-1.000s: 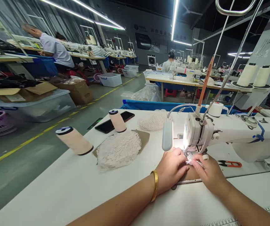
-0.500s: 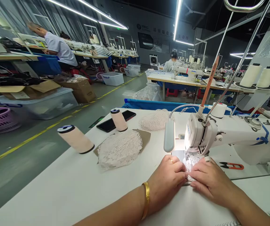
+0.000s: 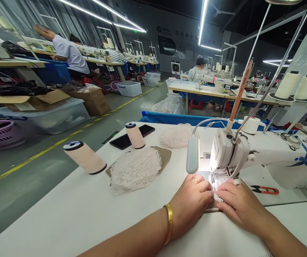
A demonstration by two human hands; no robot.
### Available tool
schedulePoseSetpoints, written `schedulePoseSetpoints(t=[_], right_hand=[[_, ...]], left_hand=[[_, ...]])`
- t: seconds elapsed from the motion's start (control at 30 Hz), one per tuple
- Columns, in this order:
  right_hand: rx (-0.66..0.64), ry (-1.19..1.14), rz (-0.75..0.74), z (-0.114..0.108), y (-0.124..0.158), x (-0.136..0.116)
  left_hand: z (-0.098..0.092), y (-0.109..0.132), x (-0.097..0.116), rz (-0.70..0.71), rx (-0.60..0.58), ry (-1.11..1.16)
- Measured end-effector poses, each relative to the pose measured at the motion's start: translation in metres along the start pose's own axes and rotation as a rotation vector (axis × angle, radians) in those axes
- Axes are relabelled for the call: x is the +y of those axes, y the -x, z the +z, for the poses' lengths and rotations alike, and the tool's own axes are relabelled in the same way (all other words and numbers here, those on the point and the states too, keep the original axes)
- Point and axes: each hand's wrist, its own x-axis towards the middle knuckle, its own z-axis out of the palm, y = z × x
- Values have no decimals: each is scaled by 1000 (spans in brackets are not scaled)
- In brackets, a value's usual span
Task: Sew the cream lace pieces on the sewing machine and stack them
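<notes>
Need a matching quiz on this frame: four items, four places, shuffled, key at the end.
Items
1. phone
2. snips
3. lace piece
4. bangle

Places
A. on the left wrist
B. beside the small spool
C. at the needle, between left hand and right hand
D. on the table, beneath the machine

Pairs: 1-B, 2-D, 3-C, 4-A

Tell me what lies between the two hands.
In the head view, a piece of white lace lies between the left hand and right hand, reaching under the head of the sewing machine.
</notes>
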Motion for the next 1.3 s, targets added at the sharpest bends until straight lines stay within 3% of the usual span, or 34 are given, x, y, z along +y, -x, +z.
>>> schedulePoseSetpoints(t=[0.33, 0.97, 1.3], right_hand=[[29, 7, -3, 3, -1, 1], [19, 81, 80, 8, -6, 8], [90, 160, 97, 17, -6, 16]], left_hand=[[1, 2, 0, 51, 8, 3], [4, -5, -7, -32, -58, -77], [2, -11, -14, -89, -62, -42]])
